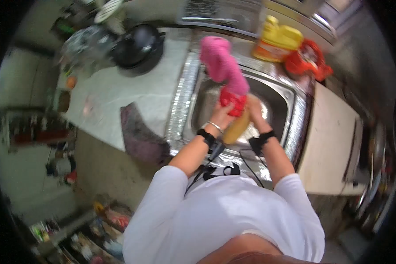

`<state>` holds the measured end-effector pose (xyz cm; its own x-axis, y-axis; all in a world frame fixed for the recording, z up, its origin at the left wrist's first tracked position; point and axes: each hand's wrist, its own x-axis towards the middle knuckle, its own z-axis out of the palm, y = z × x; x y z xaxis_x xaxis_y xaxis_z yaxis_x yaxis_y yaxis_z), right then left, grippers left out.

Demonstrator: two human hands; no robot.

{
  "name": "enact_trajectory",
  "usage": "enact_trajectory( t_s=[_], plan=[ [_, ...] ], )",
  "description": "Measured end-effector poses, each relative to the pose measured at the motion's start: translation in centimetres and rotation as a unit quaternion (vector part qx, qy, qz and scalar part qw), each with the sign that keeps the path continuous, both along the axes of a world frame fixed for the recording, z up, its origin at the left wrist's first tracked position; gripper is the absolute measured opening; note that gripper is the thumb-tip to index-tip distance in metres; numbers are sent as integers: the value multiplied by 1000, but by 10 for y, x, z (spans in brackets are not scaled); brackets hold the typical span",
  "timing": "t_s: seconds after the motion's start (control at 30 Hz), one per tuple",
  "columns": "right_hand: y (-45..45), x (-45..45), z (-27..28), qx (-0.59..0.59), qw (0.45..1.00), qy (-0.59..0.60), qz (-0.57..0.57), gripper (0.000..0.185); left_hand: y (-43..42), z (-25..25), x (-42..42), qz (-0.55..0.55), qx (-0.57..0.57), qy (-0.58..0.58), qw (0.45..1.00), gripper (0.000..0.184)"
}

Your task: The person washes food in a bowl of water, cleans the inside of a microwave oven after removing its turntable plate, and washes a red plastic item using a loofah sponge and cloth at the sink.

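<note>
Over the sink [198, 103], my left hand [221, 117] is closed around a bright red, bunched-up scrubber or cloth [236, 104], blurred by motion. My right hand [255, 111] is beside it, wrapped round a long, tan-yellow object [237, 128] like a gourd or squash. The red piece presses against the upper part of this object, which slants down toward me. Just beyond my hands a pink cloth [220, 59] hangs over the faucet area and reaches down to the red piece.
A yellow jug [277, 42] and a red-orange basket [308, 60] stand behind the sink at right. On the left counter [105, 101] sit a black pan [137, 48] and plastic bags [90, 44]. A grey-purple cloth [138, 132] drapes over its front edge.
</note>
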<state>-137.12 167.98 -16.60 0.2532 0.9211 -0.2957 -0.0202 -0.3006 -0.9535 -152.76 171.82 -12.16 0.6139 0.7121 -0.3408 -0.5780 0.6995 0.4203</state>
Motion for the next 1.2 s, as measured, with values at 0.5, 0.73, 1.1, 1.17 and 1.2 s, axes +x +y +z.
enact_trajectory(
  t_s=[0.5,0.73,1.1,1.17,1.2],
  plan=[
    [-11,-2,42,-166,955,-203,-141,36,0,8,-5,-108,-46,67,991,40],
    [-22,-65,72,57,940,-320,-107,17,3,-12,3,-25,-4,94,995,32],
    [4,-27,79,-5,914,-401,-65,19,-11,11,2,-118,53,217,967,37],
    [4,-22,61,-19,913,-401,-75,19,-16,3,1,-96,35,193,976,37],
    [10,-14,43,-57,955,-272,-101,18,-17,-1,1,-72,18,170,983,37]
  ],
)
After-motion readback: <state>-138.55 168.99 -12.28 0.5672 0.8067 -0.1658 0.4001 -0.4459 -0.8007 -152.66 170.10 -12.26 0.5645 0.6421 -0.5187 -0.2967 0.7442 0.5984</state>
